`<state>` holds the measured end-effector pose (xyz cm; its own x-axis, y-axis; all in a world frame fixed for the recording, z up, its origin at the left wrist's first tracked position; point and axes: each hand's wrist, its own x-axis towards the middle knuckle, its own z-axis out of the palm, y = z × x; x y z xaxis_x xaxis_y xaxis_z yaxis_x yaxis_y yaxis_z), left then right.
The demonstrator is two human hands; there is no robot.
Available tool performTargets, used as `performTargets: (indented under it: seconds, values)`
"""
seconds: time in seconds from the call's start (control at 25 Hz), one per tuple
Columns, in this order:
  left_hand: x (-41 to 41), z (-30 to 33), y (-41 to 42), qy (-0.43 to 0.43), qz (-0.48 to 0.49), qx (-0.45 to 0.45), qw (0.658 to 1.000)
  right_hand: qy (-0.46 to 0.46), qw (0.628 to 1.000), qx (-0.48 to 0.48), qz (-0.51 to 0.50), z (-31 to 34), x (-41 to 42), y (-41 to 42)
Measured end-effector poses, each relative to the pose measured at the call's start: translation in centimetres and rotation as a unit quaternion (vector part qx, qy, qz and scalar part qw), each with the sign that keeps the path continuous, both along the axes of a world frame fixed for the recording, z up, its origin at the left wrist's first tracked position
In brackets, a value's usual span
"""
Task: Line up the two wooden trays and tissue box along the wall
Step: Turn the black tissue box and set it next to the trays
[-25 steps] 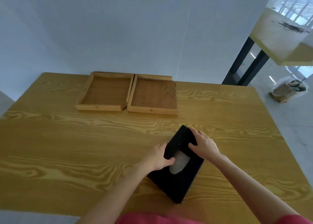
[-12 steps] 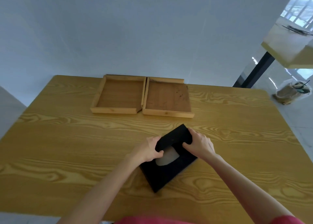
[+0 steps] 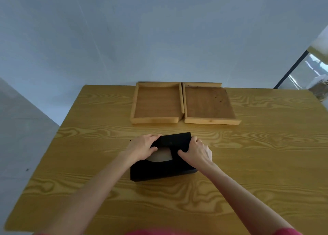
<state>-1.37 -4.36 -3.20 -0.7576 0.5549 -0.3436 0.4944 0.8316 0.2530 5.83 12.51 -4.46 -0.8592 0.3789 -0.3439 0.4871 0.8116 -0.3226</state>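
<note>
- Bench (image 3: pixel 266 163): yellow wood grain; its near edge is cut off at the bottom of the view, and its right edge runs out of frame.
- Box (image 3: pixel 159 170): black tissue box lying flat at mid-bench, in front of the trays and apart from them. Its long sides run roughly parallel to the wall (image 3: pixel 159 39). The oval opening on top is partly covered by my hands; pale material shows inside it.
- My left hand (image 3: pixel 143 148): grip closed over the box's far left part, thumb at the opening's edge, fingers wrapped over the far side. The fingertips are hidden behind the box.
- My right hand (image 3: pixel 197 151): grip closed on the box's far right part, thumb on the top face, fingers curled over the right side, tips hidden.
- Left tray (image 3: pixel 158 105) and right tray (image 3: pixel 207 105): side by side, touching, far edges against the wall.
- Right background: blurred; a dark leg and pale shapes, hard to make out.
</note>
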Motion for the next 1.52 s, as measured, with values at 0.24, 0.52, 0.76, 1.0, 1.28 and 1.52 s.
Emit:
performTargets:
  seconds: [0.24, 0.52, 0.76, 1.0, 1.28, 1.52]
  values:
    - [-1.4, -1.1, -5.0, 0.016, -0.014, -0.002, 1.000, -0.014, 1.000, 0.002, -0.014, -0.4, -1.3, -5.2]
    - [-1.4, -2.8, -6.9, 0.005, 0.053, 0.071, 0.996, -0.014, 0.993, -0.116, -0.023, -0.9, -1.1, -5.2]
    - [1.9, -2.8, -10.0, -0.074, 0.352, 0.253, 0.898, -0.007, 0.944, -0.300, -0.138, -0.9, 1.2, -3.8]
    - [4.6, -3.3, -11.3, -0.216, 0.444, 0.337, 0.802, 0.024, 0.929, -0.315, -0.191, -1.4, 1.9, -5.5]
    - [3.7, -3.4, -11.7, -0.211, 0.449, 0.332, 0.802, 0.052, 0.936, -0.287, -0.198, -0.5, 1.0, -7.4]
    - [-1.1, -2.2, -15.3, -0.146, 0.474, 0.313, 0.810, 0.075, 0.937, -0.304, -0.154, 1.1, -3.4, -10.4]
